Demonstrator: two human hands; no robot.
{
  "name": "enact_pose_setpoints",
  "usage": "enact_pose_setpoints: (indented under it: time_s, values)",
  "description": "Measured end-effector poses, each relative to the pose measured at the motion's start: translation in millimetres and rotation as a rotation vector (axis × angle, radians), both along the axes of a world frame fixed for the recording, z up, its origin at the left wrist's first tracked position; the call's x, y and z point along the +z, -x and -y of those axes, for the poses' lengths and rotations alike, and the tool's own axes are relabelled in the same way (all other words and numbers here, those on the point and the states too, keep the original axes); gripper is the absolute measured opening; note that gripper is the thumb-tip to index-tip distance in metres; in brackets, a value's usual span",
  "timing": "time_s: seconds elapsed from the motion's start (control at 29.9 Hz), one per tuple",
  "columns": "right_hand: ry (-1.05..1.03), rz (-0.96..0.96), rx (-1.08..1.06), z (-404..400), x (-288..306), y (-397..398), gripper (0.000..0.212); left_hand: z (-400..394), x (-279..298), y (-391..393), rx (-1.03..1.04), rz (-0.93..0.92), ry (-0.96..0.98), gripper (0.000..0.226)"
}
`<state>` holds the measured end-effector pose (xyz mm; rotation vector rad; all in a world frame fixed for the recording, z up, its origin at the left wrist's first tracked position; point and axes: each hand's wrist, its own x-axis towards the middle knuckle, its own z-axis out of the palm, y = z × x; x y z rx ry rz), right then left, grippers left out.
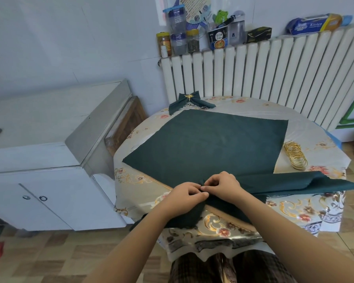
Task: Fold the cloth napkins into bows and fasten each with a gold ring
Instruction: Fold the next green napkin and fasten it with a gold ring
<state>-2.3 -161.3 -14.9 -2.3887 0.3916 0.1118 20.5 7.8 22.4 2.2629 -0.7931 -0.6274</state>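
A folded dark green napkin strip (pixel 294 183) lies across the table's near edge, one end reaching right, the other hanging over the front. My left hand (pixel 184 198) and my right hand (pixel 223 186) meet at its middle, fingers curled and pinching the gathered cloth. Whether a ring is between the fingers is hidden. Behind the hands, a flat dark green napkin (pixel 208 144) lies spread out. A pile of gold rings (pixel 295 157) rests to the right of it. A finished green bow with a gold ring (pixel 189 101) sits at the table's far edge.
The round table carries a floral cloth (pixel 307 111). A white radiator (pixel 274 66) stands behind it, with jars, bottles and boxes (pixel 178 33) on top. A white cabinet (pixel 49 150) stands to the left. My knees show under the table's front.
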Motion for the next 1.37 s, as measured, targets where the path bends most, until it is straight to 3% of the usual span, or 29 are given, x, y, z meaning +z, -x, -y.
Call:
enact_pose_setpoints:
  time_s: [0.13,0.27,0.4,0.53,0.57,0.63,0.77,0.94,1.24,1.37]
  values:
    - [-0.003,-0.022,0.001,-2,3,0,0.012,-2,6,0,0.018,-0.234,-0.080,0.043]
    - [-0.057,-0.034,0.047,3,6,1,0.012,1,3,0,-0.043,-0.302,-0.175,0.045]
    - [-0.019,-0.039,0.108,5,7,4,0.024,8,-3,2,0.020,-0.115,-0.158,0.044]
    - [0.079,-0.009,0.147,4,7,13,0.035,-1,-16,-7,0.226,0.002,0.186,0.023]
    - [0.093,0.001,0.157,4,7,16,0.039,-5,-21,-9,0.155,0.130,0.145,0.020]
    - [0.106,0.040,0.152,2,4,23,0.044,-9,-33,-10,-0.023,0.282,0.044,0.037]
    - [0.035,0.162,0.088,-6,-4,43,0.033,-13,-43,-15,-0.070,0.325,0.053,0.047]
    - [0.079,0.133,0.123,-6,-4,49,0.019,-6,-45,-15,-0.091,0.405,0.030,0.042]
    - [0.103,0.125,0.026,10,14,30,0.022,3,-60,-6,-0.158,0.624,-0.122,0.068]
    - [0.131,0.158,0.045,11,8,34,0.024,6,-56,-6,-0.239,0.571,-0.211,0.051]
